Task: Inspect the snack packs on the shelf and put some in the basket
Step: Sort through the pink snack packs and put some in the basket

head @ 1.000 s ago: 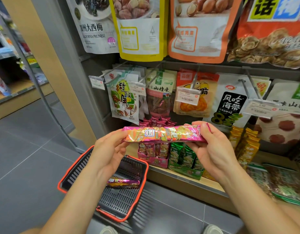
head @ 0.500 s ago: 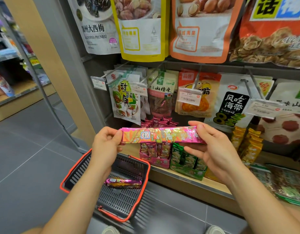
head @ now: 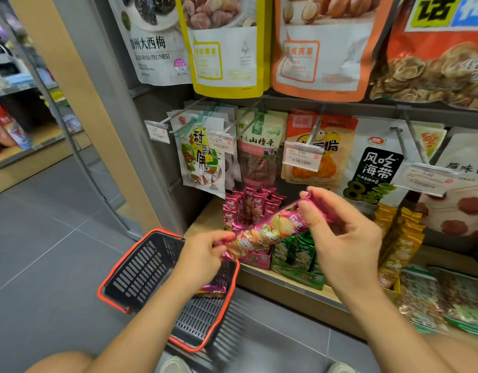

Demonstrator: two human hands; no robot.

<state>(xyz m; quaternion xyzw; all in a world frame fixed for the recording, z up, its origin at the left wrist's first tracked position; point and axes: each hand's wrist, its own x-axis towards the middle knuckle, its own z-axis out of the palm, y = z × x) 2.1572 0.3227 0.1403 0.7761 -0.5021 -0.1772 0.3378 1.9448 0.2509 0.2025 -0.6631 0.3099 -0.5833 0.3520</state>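
**Both grips on one pink pack, slanted above the basket**

The right grip [head: 343,238] pinches the upper end of a long pink snack pack [head: 270,230] between thumb and forefinger, with the other fingers loosely curled. The left grip [head: 203,254] has its fingers curled round the lower end. The pack runs slantwise between them, high at the right and low at the left, its print blurred.

Directly under the left grip, the black basket [head: 141,267] with a red rim sits on the grey floor, against the foot of the shelf [head: 286,289]. A second pink pack [head: 211,290] lies inside it, half hidden by the left forearm.

Behind the held pack a box of pink packs [head: 248,208] stands on the shelf. Green packs [head: 297,254] sit just beside them, below the right grip, and yellow packs [head: 402,232] lie beyond its far side. Above both grips, hanging bags [head: 203,157] fill the pegs.
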